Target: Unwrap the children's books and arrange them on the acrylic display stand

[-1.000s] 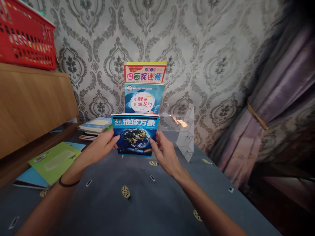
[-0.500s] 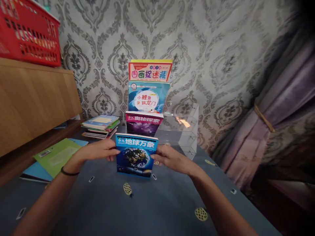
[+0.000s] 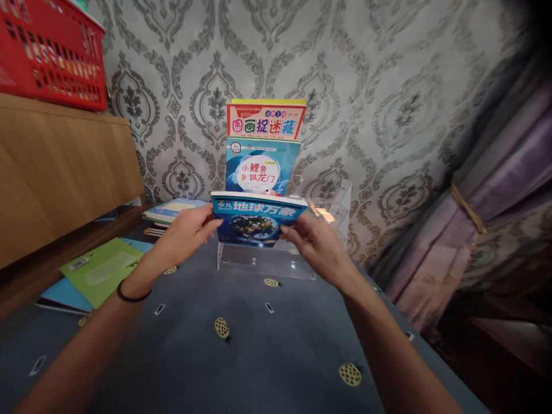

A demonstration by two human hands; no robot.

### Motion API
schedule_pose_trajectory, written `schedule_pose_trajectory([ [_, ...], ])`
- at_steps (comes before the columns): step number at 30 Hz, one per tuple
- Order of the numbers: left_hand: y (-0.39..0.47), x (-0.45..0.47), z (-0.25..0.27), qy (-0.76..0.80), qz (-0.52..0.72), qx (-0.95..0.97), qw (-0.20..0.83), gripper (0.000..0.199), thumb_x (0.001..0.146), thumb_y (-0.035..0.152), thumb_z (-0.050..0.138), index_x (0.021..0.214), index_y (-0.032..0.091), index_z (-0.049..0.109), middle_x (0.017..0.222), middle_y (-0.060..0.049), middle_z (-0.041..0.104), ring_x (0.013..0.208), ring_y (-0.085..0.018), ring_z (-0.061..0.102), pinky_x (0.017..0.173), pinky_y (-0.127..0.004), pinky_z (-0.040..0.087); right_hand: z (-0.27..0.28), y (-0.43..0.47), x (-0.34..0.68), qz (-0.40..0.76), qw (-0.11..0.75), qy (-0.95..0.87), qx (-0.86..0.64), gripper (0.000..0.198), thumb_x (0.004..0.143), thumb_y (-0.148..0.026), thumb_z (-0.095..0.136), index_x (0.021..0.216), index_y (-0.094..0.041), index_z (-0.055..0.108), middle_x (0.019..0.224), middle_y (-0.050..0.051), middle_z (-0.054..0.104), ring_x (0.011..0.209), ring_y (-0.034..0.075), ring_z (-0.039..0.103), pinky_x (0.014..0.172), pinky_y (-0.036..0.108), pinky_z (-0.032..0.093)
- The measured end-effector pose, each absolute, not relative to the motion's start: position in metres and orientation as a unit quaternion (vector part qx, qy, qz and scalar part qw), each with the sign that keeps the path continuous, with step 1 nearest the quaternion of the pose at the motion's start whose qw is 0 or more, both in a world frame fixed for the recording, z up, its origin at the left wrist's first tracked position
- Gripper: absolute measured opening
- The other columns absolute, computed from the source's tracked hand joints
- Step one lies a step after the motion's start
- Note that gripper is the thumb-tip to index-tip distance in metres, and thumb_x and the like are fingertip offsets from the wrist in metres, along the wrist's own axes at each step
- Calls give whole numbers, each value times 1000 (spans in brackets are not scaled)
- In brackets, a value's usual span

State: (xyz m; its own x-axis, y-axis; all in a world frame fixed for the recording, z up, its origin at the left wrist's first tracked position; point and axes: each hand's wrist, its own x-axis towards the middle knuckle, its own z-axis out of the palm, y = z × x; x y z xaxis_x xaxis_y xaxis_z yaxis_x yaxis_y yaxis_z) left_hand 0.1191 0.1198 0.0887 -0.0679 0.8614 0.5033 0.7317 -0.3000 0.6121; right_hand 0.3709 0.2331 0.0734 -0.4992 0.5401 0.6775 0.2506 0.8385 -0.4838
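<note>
Between my two hands is a blue book (image 3: 252,227) with a globe on its cover, raised off the table and tilted back. My left hand (image 3: 183,233) grips its left edge, and my right hand (image 3: 317,244) grips its right edge. Just beneath and behind it stands a clear acrylic display rack (image 3: 267,263). In the rack's rear tiers stand a light-blue fish book (image 3: 259,169) and a red-bordered picture book (image 3: 265,123), with a yellow edge showing behind. The purple book is hidden behind the blue one.
A stack of books (image 3: 172,210) lies left of the rack. Closer, a green book (image 3: 103,270) overlaps a blue book (image 3: 69,296). A wooden cabinet (image 3: 64,178) bears a red basket (image 3: 56,60) at left. A purple curtain (image 3: 461,207) hangs at right.
Both hands have lifted the blue globe book up and away from me, from upright on the table to tilted in front of the rack. It now covers the purple book.
</note>
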Motion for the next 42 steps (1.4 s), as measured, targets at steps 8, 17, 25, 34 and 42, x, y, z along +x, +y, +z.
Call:
schedule_pose_trajectory([
  [8,133,130,97,568,496,657,13,12,92,26,59,81,20,56,68,2,59,55,-15,55,59,-26,36,87,239,363,81,498,-827,-248,17,93,-27,52,103,-22,64,84,5,74,77,24,70,68,37,52],
  [17,146,125,89,582,436,683,-68,15,94,29,48,81,22,49,69,2,61,60,-17,63,57,-27,48,79,250,358,87,506,-821,-251,14,92,-28,52,98,-22,64,83,5,74,77,25,71,68,38,51],
  [25,155,124,90,590,404,689,-116,14,94,25,50,80,22,48,68,2,63,60,-16,64,61,-28,44,72,259,355,110,511,-813,-255,17,93,-31,51,99,-22,63,78,4,71,74,24,70,68,39,52],
  [34,165,115,75,607,382,688,-115,17,95,25,50,78,22,44,68,1,64,62,-18,62,60,-28,42,61,268,350,128,474,-826,-275,19,92,-29,50,101,-19,64,82,4,72,75,21,68,68,36,49],
  [42,178,113,63,638,370,669,-95,13,96,26,47,84,22,46,73,-1,63,68,-19,63,62,-28,44,46,280,345,133,456,-833,-286,24,96,-29,44,108,-20,61,85,5,69,76,19,65,70,34,47],
])
